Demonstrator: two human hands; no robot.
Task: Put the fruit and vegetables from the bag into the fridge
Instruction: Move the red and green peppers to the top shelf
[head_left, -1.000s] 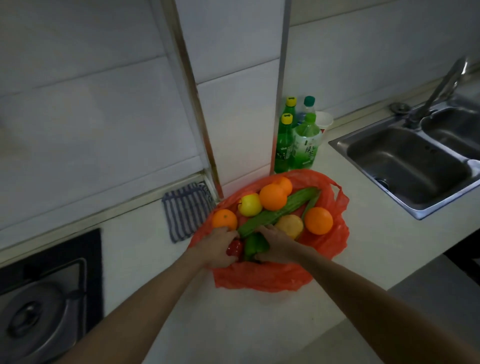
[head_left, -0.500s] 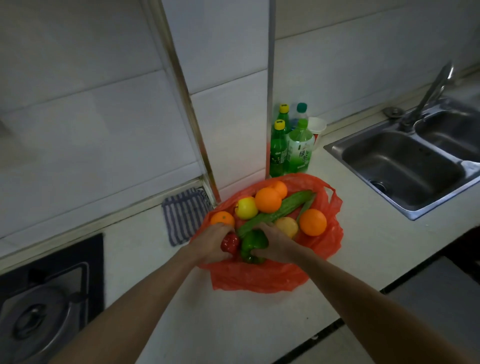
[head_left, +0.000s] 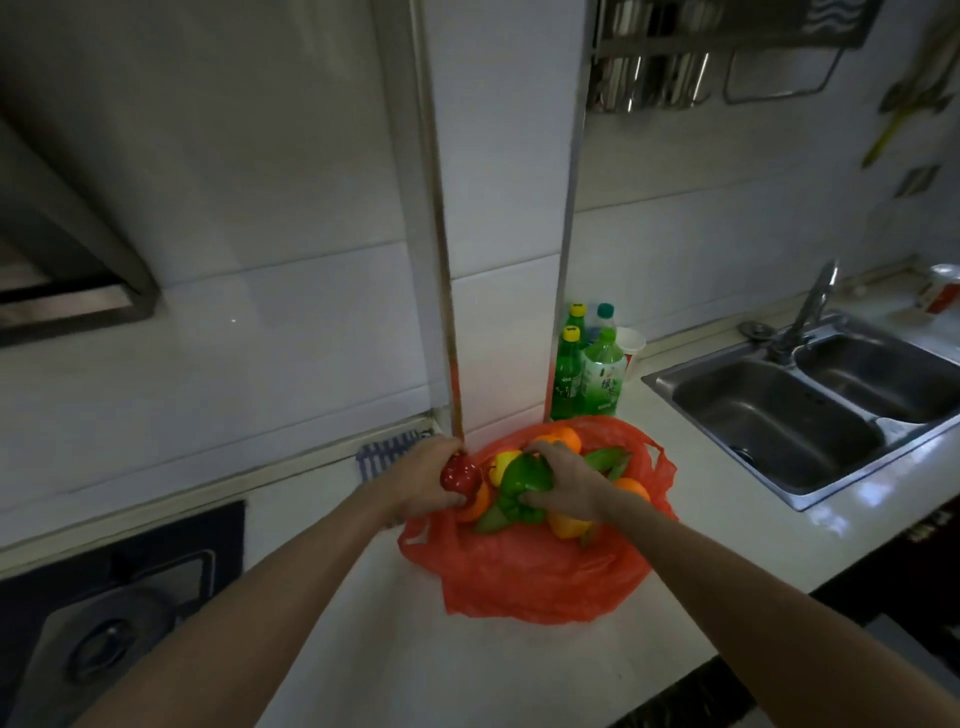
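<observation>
An open orange plastic bag lies on the white counter and holds fruit and vegetables. My left hand grips a red pepper, raised a little above the bag's left edge. My right hand grips a green pepper over the middle of the bag. Still in the bag are oranges, a yellow fruit, a long green cucumber and a yellow pepper, partly hidden by my hands. No fridge is in view.
Green drink bottles and a paper cup stand behind the bag against a wall pillar. A double steel sink with a tap lies to the right. A striped cloth and a hob with a pot lid are on the left.
Both hands have lifted upward out of the bag, the left with the red pepper and the right with the green pepper. The view has tilted up, showing more wall.
</observation>
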